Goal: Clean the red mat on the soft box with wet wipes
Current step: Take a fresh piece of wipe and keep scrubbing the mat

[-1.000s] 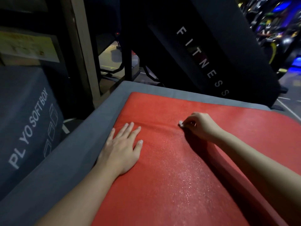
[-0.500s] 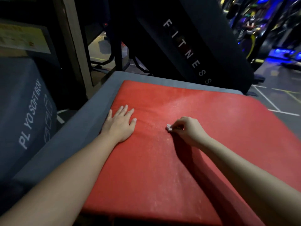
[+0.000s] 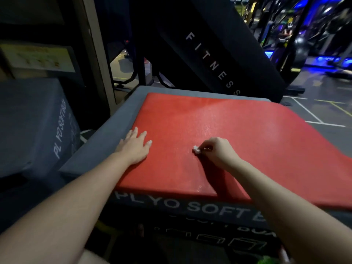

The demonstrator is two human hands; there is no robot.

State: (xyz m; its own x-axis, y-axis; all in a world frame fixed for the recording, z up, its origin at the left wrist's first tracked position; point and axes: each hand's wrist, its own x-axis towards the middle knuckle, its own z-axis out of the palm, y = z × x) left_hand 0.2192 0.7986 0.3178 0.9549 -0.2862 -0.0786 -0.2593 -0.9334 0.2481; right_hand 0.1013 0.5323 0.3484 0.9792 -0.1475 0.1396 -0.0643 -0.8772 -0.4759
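Note:
The red mat (image 3: 238, 130) lies flat on top of the grey soft box (image 3: 106, 134), whose front reads "PLYO SOFT". My left hand (image 3: 136, 147) rests palm down, fingers spread, on the mat's left edge. My right hand (image 3: 215, 152) sits near the middle of the mat with its fingers closed on a small crumpled white wet wipe (image 3: 196, 149), which is pressed against the red surface. Most of the wipe is hidden inside the hand. Part of the mat looks faintly shiny.
A second grey soft box (image 3: 36, 126) stands at the left. Behind the mat leans a black panel (image 3: 219, 54) marked "FITNESS", next to a beige post (image 3: 97, 54). Gym floor with painted lines (image 3: 314, 115) and blue-lit machines lie to the right.
My right hand with the wipe has slid toward me along the mat. The view has pulled back and now shows the box's front face. My left hand stays on the mat's left edge.

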